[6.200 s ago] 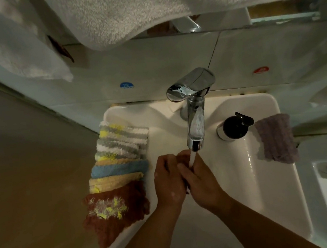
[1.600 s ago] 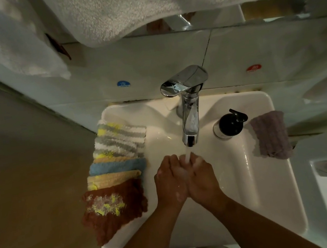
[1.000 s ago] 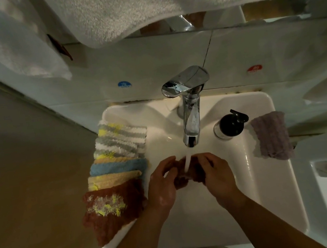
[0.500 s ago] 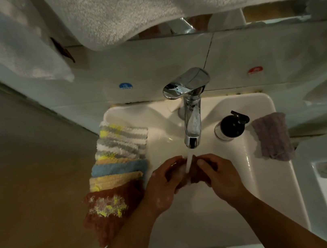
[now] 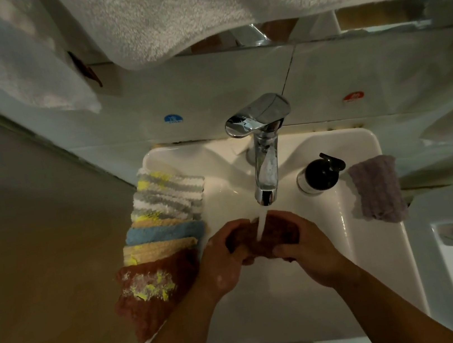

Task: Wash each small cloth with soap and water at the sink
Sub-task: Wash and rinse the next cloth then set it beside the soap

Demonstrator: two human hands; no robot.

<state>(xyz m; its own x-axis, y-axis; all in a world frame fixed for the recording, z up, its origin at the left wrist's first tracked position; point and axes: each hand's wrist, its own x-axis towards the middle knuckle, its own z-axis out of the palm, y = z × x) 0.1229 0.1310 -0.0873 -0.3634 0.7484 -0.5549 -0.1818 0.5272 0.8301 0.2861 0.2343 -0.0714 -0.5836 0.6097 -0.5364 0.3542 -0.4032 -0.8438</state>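
left hand (image 5: 220,257) + right hand (image 5: 310,249): both grip small reddish-brown cloth (image 5: 275,230) | under water stream (image 5: 260,225) from chrome faucet (image 5: 265,165) | over white ceramic sink (image 5: 378,251)

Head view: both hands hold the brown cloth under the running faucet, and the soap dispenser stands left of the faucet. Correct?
No: the head view shows the soap dispenser right of the faucet. The left hand and right hand do hold the brown cloth under it.
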